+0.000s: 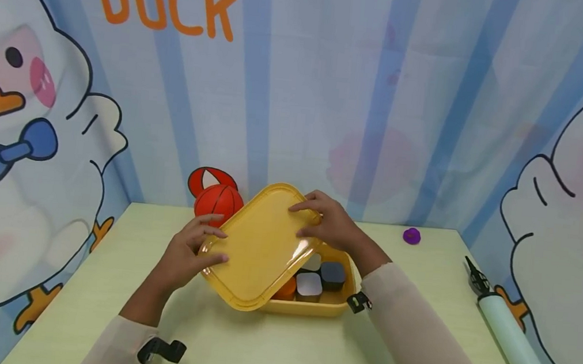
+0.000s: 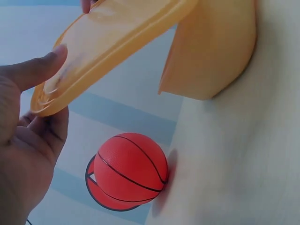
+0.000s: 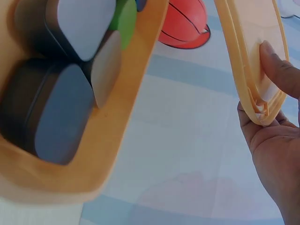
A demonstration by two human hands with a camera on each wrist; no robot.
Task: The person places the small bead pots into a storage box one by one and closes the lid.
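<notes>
A yellow rectangular lid (image 1: 259,248) is held tilted above a yellow box (image 1: 306,309). My left hand (image 1: 186,256) pinches its lower left edge, thumb on the top face and fingers beneath, as the left wrist view shows. The opposite end is pinched by my right hand (image 1: 331,226); in the right wrist view the thumb lies on the lid's face and the fingers go behind it. Inside the box sit several rounded blocks, among them a dark blue one (image 3: 65,115), a white-topped one (image 3: 86,26) and a green one (image 3: 124,23). The lid hides the box's left part in the head view.
A red toy basketball (image 1: 218,201) rests at the back of the table, left of the lid. Towards the back right lies a small purple object (image 1: 411,236). A pale green hand pump (image 1: 512,340) with a black nozzle lies along the right edge. A duck-print curtain (image 1: 304,90) closes off the back.
</notes>
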